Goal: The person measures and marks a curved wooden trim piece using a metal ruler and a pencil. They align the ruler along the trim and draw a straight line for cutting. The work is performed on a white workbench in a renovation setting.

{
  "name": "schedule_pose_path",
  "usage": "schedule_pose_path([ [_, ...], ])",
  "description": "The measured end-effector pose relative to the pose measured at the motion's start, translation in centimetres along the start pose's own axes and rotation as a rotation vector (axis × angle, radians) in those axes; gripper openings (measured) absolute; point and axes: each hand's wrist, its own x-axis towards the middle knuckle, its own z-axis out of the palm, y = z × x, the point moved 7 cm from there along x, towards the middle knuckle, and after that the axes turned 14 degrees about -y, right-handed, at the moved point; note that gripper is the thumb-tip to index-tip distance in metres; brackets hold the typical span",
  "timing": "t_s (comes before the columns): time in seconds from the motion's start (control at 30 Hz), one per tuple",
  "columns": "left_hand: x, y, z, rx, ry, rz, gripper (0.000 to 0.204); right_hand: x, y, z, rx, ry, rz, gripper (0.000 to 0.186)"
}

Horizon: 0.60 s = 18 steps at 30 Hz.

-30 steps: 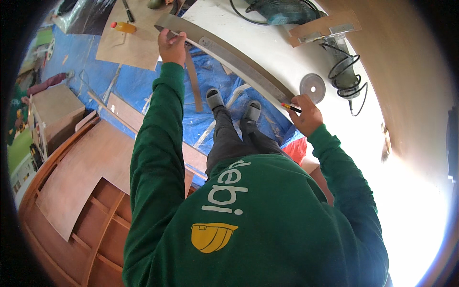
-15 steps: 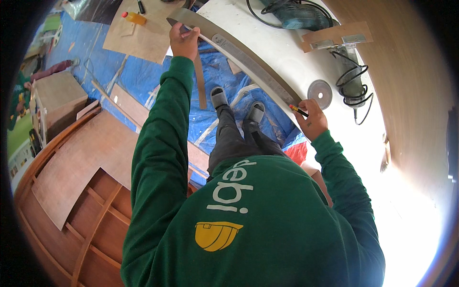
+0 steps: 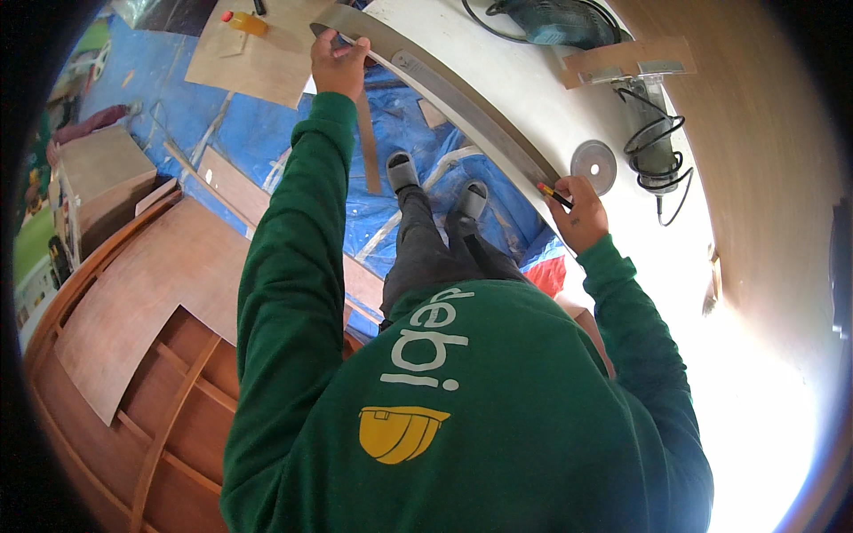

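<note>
Left hand (image 3: 336, 64) gripping curved grey strip (image 3: 444, 89), right hand (image 3: 579, 211) holding pencil (image 3: 554, 195)

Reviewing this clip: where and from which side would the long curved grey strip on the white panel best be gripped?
Probably at its two ends, from the near edge. The curved grey strip lies flat and long across the white panel, so one mid grip would let it pivot. The left hand already pins the far-left end, while the right hand holds a pencil at the other end.

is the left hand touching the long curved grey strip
Touching. The head view shows the left hand gripping the upper end of the curved grey strip, fingers wrapped over its edge.
</note>
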Motion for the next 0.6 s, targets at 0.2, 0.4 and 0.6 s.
schedule_pose_path([
  [0.2, 0.5, -0.3, -0.3, 0.071, 0.015, 0.037, 0.063, 0.2, 0.1, 0.0, 0.029, -0.006, -0.003, 0.030],
  [0.4, 0.6, -0.4, -0.5, 0.179, 0.016, 0.039, 0.065, 0.2, 0.1, -0.2, 0.045, 0.035, 0.000, 0.028],
  [0.6, -0.2, 0.7, 0.1, 0.021, -0.014, -0.009, 0.069, 0.2, -0.2, -0.4, -0.007, 0.033, -0.075, 0.029],
])
